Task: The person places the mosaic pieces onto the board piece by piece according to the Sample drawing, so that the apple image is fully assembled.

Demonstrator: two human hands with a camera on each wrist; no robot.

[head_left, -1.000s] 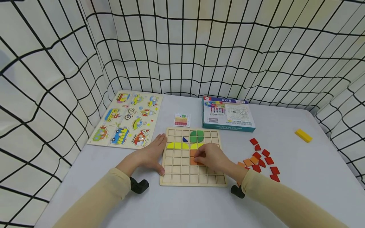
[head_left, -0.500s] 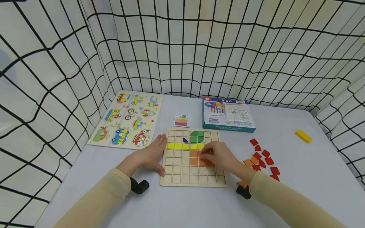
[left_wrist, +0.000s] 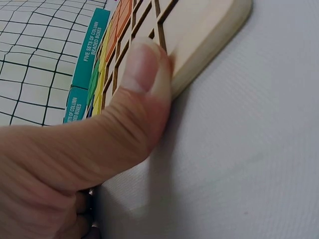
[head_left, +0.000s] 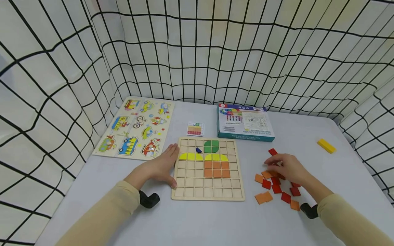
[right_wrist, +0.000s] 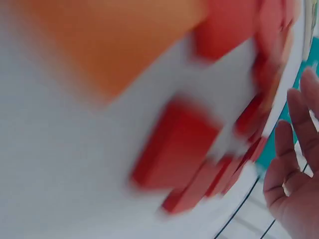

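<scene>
My left hand (head_left: 161,168) rests along the left edge of a wooden grid board (head_left: 189,193). In the left wrist view its thumb (left_wrist: 142,74) lies on the board's rim. Set in the grid are orange squares (head_left: 217,165), yellow pieces (head_left: 191,156), green pieces (head_left: 211,146) and a small dark blue piece (head_left: 198,150). To the board's right, my right hand (head_left: 287,167) hovers over a loose spread of red tiles (head_left: 276,189) and orange tiles (head_left: 261,197), partly covering it. The right wrist view shows its fingers (right_wrist: 286,144) spread, with nothing held; the red tile (right_wrist: 174,144) there is blurred.
A small pattern card (head_left: 195,129) lies behind the board. A teal-edged box (head_left: 246,123) stands at the back right of it. A vehicle picture puzzle (head_left: 135,128) is at the left, and a yellow block (head_left: 327,146) at the far right. Black netting surrounds the table.
My right hand has left the grid and moved right to the loose tiles. Two full rows of orange squares now show where it was. The left hand stays at the board's edge.
</scene>
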